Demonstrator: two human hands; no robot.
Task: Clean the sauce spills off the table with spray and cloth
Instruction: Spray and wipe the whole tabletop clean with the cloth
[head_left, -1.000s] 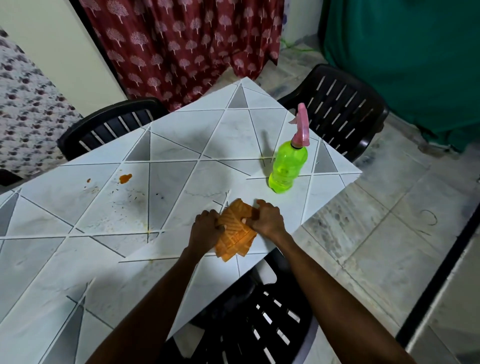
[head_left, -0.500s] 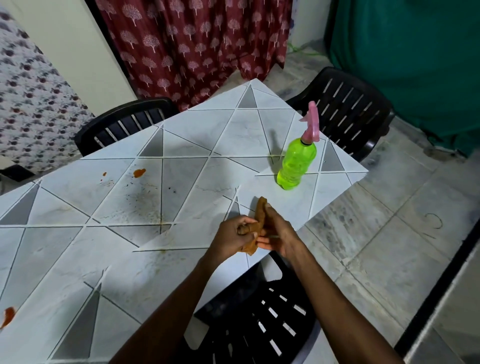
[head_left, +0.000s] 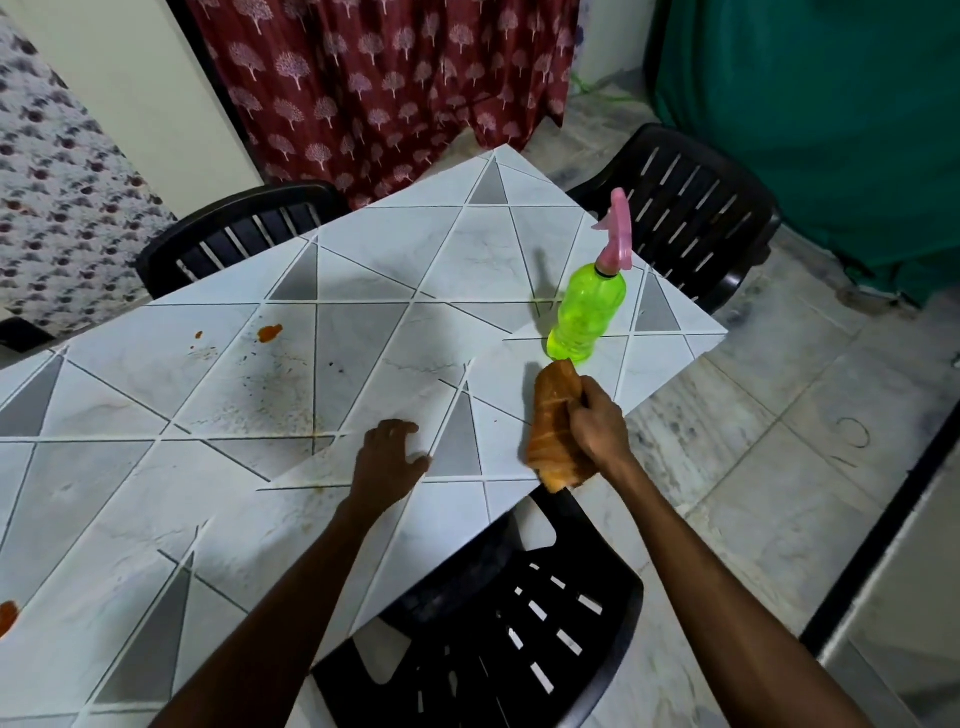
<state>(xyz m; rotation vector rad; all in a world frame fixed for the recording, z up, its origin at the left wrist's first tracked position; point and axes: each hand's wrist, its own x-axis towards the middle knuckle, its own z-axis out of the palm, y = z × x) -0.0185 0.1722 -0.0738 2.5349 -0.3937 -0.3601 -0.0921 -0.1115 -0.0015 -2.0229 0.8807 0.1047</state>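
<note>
My right hand (head_left: 597, 423) grips a folded orange cloth (head_left: 553, 426), held upright just above the table's near right edge. My left hand (head_left: 387, 460) hovers over or rests on the white tiled table (head_left: 363, 260) with loosely curled fingers and holds nothing. A green spray bottle (head_left: 589, 309) with a pink trigger stands just beyond the cloth. Orange sauce spills show on the table: one blob (head_left: 270, 332) with a small drop (head_left: 198, 335) at the far left, another blob (head_left: 8, 616) at the left frame edge. Brown specks spread between them.
Black plastic chairs stand around the table: one below me (head_left: 493, 639), one behind (head_left: 234, 239), one at the far right (head_left: 696, 208). A red patterned curtain (head_left: 374, 88) and a green cloth (head_left: 831, 130) hang at the back. Tiled floor lies on the right.
Both hands were folding the cloth on the table. Now my right hand alone holds it, lifted, and my left hand has let go and moved left over the table.
</note>
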